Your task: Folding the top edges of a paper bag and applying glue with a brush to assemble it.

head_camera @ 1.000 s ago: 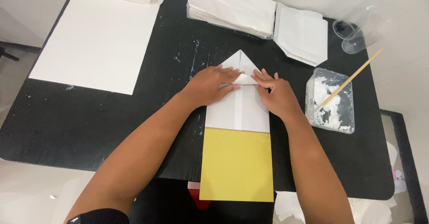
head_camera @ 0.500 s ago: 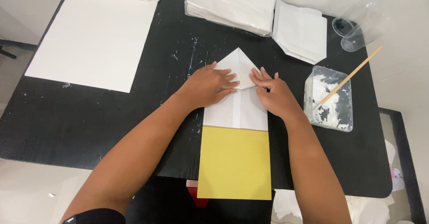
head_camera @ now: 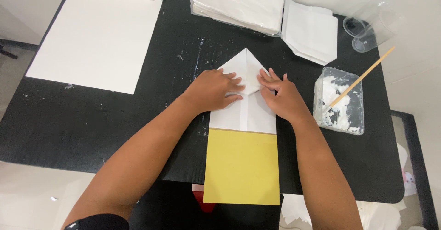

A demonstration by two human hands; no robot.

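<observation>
Both your hands are flat on the white folded paper (head_camera: 243,106) at mid-table, on the black mat (head_camera: 92,120). Left hand (head_camera: 213,90) presses the left flap down, fingers spread, no grip closed on anything; right hand (head_camera: 282,97) does the same on the right side, fingertips (head_camera: 266,76) pinning the small turned-down tip so the crease holds. The paper's point faces the far edge; its near end overlaps the yellow sheet (head_camera: 241,168), which hangs over the near edge. Glue tub (head_camera: 340,101) with a wooden stick (head_camera: 363,76) sits near the right edge, close to your right hand. Finished white stacks (head_camera: 239,5) are parked along the far edge, large white sheet (head_camera: 96,37) toward the far-left corner.
</observation>
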